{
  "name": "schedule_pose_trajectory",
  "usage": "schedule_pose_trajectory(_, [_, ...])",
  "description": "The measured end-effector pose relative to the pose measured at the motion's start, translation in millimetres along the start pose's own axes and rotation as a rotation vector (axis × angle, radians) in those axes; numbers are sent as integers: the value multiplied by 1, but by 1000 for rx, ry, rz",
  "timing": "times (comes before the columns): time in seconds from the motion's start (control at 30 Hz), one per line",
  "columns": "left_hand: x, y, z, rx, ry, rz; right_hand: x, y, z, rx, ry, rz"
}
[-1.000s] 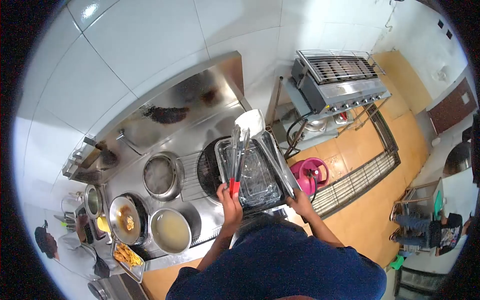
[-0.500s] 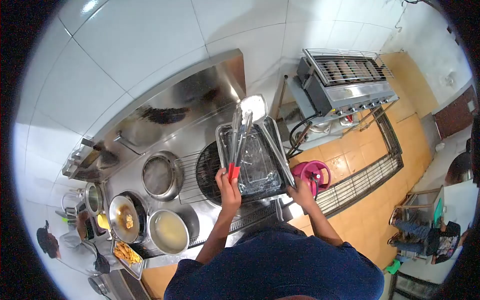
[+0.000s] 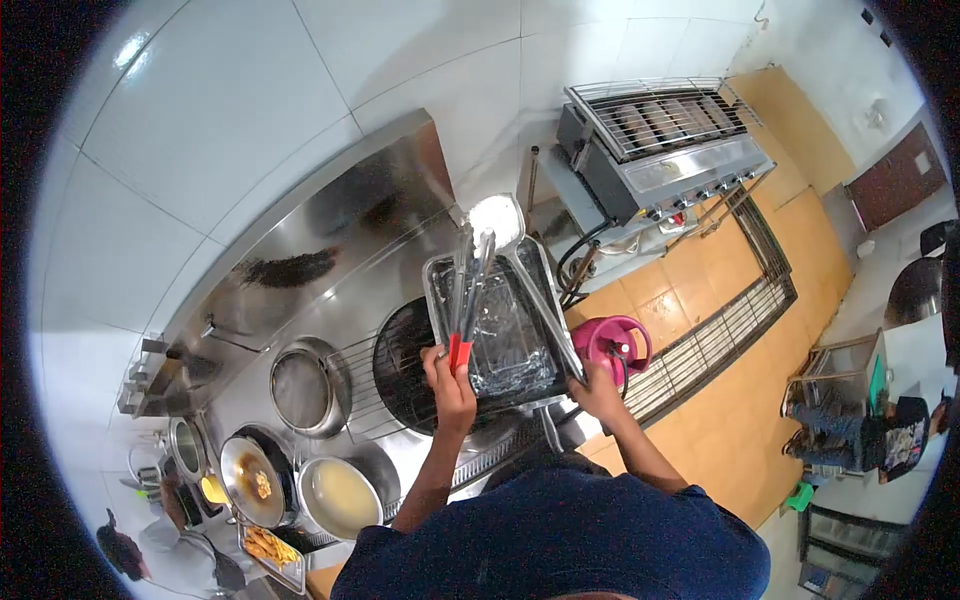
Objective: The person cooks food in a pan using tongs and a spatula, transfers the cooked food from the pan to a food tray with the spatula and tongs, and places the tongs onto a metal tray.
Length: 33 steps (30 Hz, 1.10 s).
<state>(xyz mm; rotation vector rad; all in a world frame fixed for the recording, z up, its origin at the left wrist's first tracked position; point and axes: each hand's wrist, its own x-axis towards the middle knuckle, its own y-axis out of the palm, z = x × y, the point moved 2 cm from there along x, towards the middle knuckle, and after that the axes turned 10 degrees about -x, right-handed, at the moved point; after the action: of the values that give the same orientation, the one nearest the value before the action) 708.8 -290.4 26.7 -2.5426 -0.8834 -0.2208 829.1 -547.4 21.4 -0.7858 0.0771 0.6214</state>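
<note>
In the head view, the left hand (image 3: 452, 398) is closed around the red handles of the metal tongs (image 3: 460, 300), which lie lengthwise over the left part of the rectangular tray (image 3: 512, 335). The right hand (image 3: 598, 390) is closed on the handle end of a long metal utensil (image 3: 545, 308) at the tray's near right corner. The utensil slants along the tray's right side, and its squarish head, beyond the tray's far edge, looks bright white; whether that is a coating or contents is unclear. The tray sits over the right end of the steel stove top (image 3: 240, 375), beside a round dark burner area (image 3: 400, 365). Its inside is dark and glossy, with pale streaks; no separate pieces of food can be made out.

Left of the burner area is a round metal pot (image 3: 302, 388) with a greyish interior, its contents unclear. Nearer the person, a deep pot (image 3: 342, 497) holds cloudy, pale yellow liquid. Beside it, a wide pan (image 3: 252, 482) holds brown liquid or residue and a small golden clump. A small tray (image 3: 272, 555) at the front edge holds golden-brown and yellow pieces. A yellow container (image 3: 214, 489) stands near the pan, and another metal pot (image 3: 186, 447) is behind it, its contents unclear.
</note>
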Motion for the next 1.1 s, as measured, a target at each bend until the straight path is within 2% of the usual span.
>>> schedule_pose_trajectory(0.13, [16,11,-9,-64,3,24,8,2,-18,25,-20,-28])
schedule_pose_trajectory(0.23, [24,17,-7,-69,10,68,11,-1,-21,130,80,38])
schedule_pose_trajectory(0.43, [45,34,2,-69,42,85,27,-1,-31,6,-58,-160])
schedule_pose_trajectory(0.7, [65,59,15,-70,11,116,36,-7,-50,124,118,-67])
schedule_pose_trajectory(0.77, [71,67,15,-64,22,129,39,-8,-56,127,150,-71])
schedule_pose_trajectory(0.87, [78,76,12,-25,58,160,37,-16,-51,83,44,-170])
schedule_pose_trajectory(0.97, [80,84,9,-17,72,196,32,-20,-56,160,197,-108])
schedule_pose_trajectory(1.1, [83,97,7,-36,82,249,27,-19,-69,204,220,-162])
